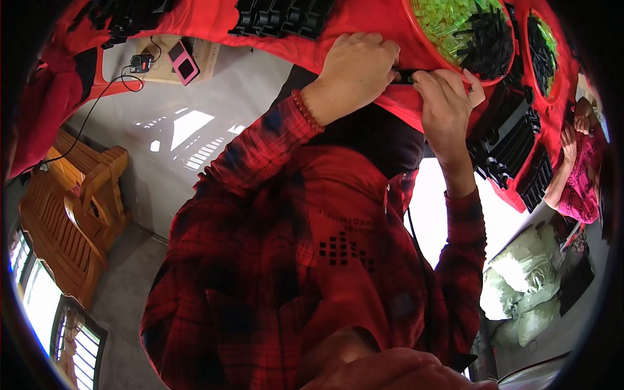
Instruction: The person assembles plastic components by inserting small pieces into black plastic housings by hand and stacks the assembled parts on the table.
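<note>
Bent inward, the person's left hand (359, 70) and right hand (446, 103) are facing each other, fingers curled, pinching opposite ends of a small black piece (406, 77) beside the red tub (515, 43).

Dark printed lettering (354, 220) stands on the red shirt (344, 185) and a pink top (580, 195).

"Where can we pass?"

"Over bare red cloth (370, 16), between the black stack (279, 18) and the round tub (412, 25)."

"And between our left hand (361, 68) and right hand (447, 97)?"

"No, a small black piece (405, 77) bridges that gap, and the tub's rim crowds us on the right."
</note>
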Demonstrator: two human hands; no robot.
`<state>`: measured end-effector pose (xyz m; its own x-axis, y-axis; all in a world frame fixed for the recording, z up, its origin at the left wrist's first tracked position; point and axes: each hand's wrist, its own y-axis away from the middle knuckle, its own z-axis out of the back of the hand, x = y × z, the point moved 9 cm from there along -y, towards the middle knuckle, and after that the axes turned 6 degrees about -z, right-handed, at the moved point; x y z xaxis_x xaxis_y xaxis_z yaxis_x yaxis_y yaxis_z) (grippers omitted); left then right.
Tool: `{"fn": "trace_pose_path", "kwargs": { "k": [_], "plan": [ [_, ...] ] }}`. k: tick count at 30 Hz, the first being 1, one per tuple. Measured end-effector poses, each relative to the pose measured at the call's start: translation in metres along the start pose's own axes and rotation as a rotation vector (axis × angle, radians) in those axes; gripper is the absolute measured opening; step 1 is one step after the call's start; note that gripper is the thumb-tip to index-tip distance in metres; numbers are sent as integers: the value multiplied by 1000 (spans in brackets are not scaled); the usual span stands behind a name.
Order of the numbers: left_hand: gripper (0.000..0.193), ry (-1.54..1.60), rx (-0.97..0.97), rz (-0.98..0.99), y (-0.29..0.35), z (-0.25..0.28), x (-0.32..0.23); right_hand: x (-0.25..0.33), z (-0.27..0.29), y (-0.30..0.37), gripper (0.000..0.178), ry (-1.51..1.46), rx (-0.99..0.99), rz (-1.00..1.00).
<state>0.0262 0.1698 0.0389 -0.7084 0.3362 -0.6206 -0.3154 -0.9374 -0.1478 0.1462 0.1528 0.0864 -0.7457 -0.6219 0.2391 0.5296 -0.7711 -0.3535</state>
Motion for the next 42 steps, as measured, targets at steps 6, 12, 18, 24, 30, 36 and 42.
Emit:
{"fn": "trace_pose_path", "kwargs": {
  "k": [6, 12, 18, 24, 30, 36, 42],
  "plan": [
    [18, 4, -1, -36, -1, 0, 1, 2, 5, -3, 17, 31, 47, -11],
    [14, 35, 26, -26, 7, 4, -1, -14, 29, 14, 15, -41, -143, -198],
    [20, 0, 64, -13, 23, 12, -10, -34, 7, 45, 15, -609, -136, -583],
    [44, 6, -31, 64, 50, 35, -25, -37, -17, 58, 16, -878, -116, -710],
    [64, -45, -182, 153, 58, 43, -23, -30, -13, 54, 16, -939, -136, -690],
    [50, 3, -232, 112, 37, 21, -24, -25, -9, 52, 16, -934, -118, -691],
    [47, -110, -66, -34, 27, 31, -19, -42, 0, 65, 17, -940, -212, -739]
  ]
}}
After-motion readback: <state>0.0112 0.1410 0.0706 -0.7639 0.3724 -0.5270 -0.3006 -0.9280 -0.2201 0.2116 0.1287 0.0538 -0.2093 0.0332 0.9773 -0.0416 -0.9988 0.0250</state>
